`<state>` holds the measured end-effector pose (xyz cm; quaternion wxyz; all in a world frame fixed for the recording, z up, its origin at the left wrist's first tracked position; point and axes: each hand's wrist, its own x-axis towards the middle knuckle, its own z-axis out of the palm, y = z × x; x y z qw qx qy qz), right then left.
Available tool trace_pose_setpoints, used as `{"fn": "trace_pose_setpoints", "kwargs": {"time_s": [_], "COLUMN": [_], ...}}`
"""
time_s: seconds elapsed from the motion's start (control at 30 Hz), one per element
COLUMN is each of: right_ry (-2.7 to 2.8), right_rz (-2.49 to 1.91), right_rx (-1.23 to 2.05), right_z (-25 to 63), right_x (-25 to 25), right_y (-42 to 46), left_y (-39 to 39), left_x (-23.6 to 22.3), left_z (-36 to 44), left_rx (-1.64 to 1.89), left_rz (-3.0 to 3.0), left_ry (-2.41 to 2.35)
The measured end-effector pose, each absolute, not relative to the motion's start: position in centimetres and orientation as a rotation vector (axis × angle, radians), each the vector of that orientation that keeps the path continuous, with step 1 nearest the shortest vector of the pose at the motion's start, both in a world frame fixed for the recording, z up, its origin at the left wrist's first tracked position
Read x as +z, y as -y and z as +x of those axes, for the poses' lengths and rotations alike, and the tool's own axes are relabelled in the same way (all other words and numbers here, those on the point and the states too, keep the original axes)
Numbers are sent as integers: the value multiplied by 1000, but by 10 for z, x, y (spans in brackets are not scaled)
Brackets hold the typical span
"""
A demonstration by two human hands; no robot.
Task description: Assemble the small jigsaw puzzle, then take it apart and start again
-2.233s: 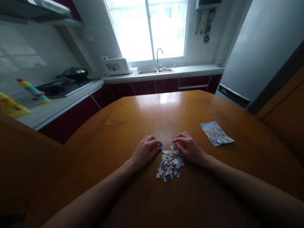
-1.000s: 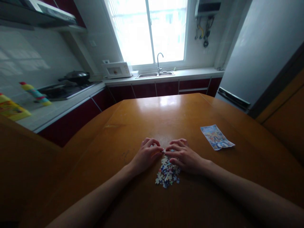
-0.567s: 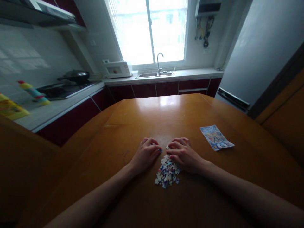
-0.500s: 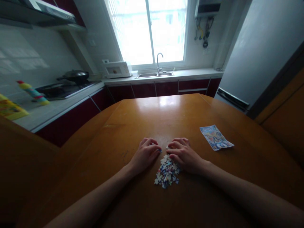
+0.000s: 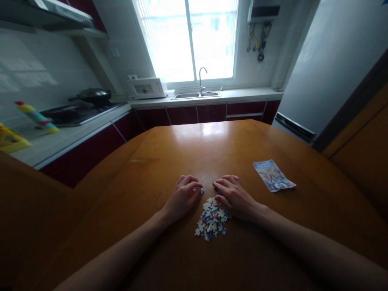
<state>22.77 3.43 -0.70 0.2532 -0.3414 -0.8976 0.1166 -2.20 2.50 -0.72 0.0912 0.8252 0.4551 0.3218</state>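
A loose heap of jigsaw puzzle pieces (image 5: 212, 218) lies on the brown wooden table (image 5: 200, 153); many show pale backs and others coloured faces. My left hand (image 5: 183, 194) rests to the left of the heap with curved fingers, thumb apart. A blue puzzle piece (image 5: 202, 190) lies at its fingertips, and a smaller piece shows between finger and thumb. My right hand (image 5: 233, 196) lies over the heap's upper right edge, fingers stretched and thumb apart. A dark bit shows at its fingertips; whatever is under the palm is hidden.
To the right on the table lies a creased printed picture sheet (image 5: 274, 176). Beyond stand a counter with a sink (image 5: 194, 95), a white microwave (image 5: 147, 88) and a stove with a black pan (image 5: 94, 96). A grey refrigerator (image 5: 330, 68) is at right.
My hands met above the heap one second ago and have since drawn apart. Some pieces at the heap's upper end have shifted towards each hand, leaving a gap between the fingertips.
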Motion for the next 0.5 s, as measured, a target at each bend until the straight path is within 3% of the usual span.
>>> {"fn": "trace_pose_setpoints", "kwargs": {"time_s": [0.33,0.5], "right_ry": [2268,2084], "right_rz": [-1062,-1048], "right_rx": [348,428], "right_z": [229,233], "right_x": [-14,-17], "right_y": [-41,-45], "left_y": [-16,-18], "left_x": [0,-1], "left_z": [-20,-21], "left_rx": [761,742], "left_rz": [2603,2617], "left_ry": [-1046,-1117]}}
